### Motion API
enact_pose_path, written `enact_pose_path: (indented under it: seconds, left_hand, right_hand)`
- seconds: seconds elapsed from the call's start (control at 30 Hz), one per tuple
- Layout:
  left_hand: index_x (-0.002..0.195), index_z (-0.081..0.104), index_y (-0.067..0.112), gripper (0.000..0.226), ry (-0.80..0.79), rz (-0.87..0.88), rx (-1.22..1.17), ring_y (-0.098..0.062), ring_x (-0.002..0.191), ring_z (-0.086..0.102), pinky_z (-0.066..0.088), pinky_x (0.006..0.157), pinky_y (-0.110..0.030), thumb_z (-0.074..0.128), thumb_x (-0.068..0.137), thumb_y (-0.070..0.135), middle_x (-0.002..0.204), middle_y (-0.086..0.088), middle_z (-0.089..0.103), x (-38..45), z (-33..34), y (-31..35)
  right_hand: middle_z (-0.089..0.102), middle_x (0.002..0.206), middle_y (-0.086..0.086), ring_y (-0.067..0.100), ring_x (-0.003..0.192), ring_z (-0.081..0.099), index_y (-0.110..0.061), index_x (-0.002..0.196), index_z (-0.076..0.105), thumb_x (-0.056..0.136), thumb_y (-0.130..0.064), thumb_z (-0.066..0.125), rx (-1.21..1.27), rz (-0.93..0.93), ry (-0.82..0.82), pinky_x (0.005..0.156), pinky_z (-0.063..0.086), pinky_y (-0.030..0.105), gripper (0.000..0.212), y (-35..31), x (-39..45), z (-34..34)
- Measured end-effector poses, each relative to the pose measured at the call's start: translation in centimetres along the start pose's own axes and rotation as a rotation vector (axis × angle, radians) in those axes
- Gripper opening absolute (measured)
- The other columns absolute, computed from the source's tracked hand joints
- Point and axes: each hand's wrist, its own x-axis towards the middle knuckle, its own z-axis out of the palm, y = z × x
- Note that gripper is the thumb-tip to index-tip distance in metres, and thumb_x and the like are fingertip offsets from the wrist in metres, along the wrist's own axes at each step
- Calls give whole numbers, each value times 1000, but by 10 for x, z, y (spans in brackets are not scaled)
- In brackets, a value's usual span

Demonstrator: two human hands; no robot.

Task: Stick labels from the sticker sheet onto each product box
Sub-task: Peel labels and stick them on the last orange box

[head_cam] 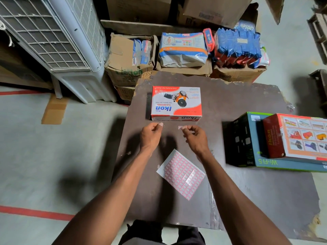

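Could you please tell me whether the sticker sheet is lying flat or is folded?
Flat. The sticker sheet lies spread on the brown board with its whole grid of red-bordered labels facing up; no fold shows.

Bare forearms [230, 188], no sleeves visible; dark trousers [159, 234] below.

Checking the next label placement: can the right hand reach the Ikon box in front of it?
Probably yes: the right hand, pinching a label, is just short of the Ikon box, with bare board between.

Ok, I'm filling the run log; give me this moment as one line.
right hand: pinches label | left hand: fingers curled, contents unclear | Ikon box: ahead | sticker sheet: flat on board
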Motion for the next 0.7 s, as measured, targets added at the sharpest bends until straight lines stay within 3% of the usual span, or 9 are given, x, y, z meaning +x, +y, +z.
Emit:
enact_pose_path:
  seconds: [0.07,0.13,0.23,0.3,0.4,0.47,0.57,0.63,0.7]
  left_hand:
    - [106,71,16,18,25,20,10,-22,89,68,49,70,-23,65,97,30,98,-1,73,14,3,7]
    - [123,66,13,29,47,13,31,-17,96,63,45,78,-22,66,97,27,114,-5,70,29,8,10]
    - [142,54,16,49,69,-23,72,-28,119,59,47,98,-34,65,96,25,136,-10,61,53,19,9]
    - [153,43,20,57,69,-53,130,-31,137,46,38,111,-39,61,98,25,149,-14,49,65,26,7]
    - [160,25,24,65,51,-82,154,-32,148,34,30,119,-43,55,102,27,160,-14,36,77,36,7]
    - [161,20,23,68,43,-127,141,-33,145,39,32,118,-44,53,103,34,159,-11,40,83,42,7]
    - [160,26,22,69,85,-152,49,-31,139,45,37,112,-39,57,100,41,154,-10,46,84,48,10]
    - [152,39,18,63,148,-141,-23,-26,127,54,42,96,-29,63,98,39,148,-10,51,79,48,15]
    - [138,51,16,51,202,-136,-60,-18,103,55,37,77,-20,68,95,37,138,-11,57,74,45,18]
  right_hand:
    - [73,100,3,19,93,68,-15,98,68,96,-27,71,75,-11,-4,81,57,35,12,-6,20,-6]
    - [74,109,5,14,95,68,-11,112,64,92,-20,75,100,-47,-23,84,55,30,24,-9,41,-10]
    - [71,122,5,19,106,70,-19,119,57,82,-24,80,11,-58,-41,92,58,35,44,-4,73,-12]
    - [67,123,3,24,109,68,-32,113,54,72,-35,81,-94,-86,-24,93,60,44,49,4,94,-10]
    - [60,121,-4,31,116,59,-44,111,48,61,-48,79,-217,-123,3,104,50,56,59,24,122,-7]
    - [57,122,-6,31,113,60,-45,114,44,59,-49,81,-235,-144,-13,101,51,58,67,33,132,-4]
    - [60,119,-4,32,100,69,-51,109,39,58,-45,84,-175,-155,-46,83,58,61,68,45,140,-3]
    - [62,120,-3,30,100,71,-53,112,38,60,-43,85,-156,-167,-58,82,59,60,71,57,146,-5]
    - [62,122,-3,28,102,71,-57,113,37,61,-43,86,-138,-167,-36,84,59,59,73,52,136,-8]
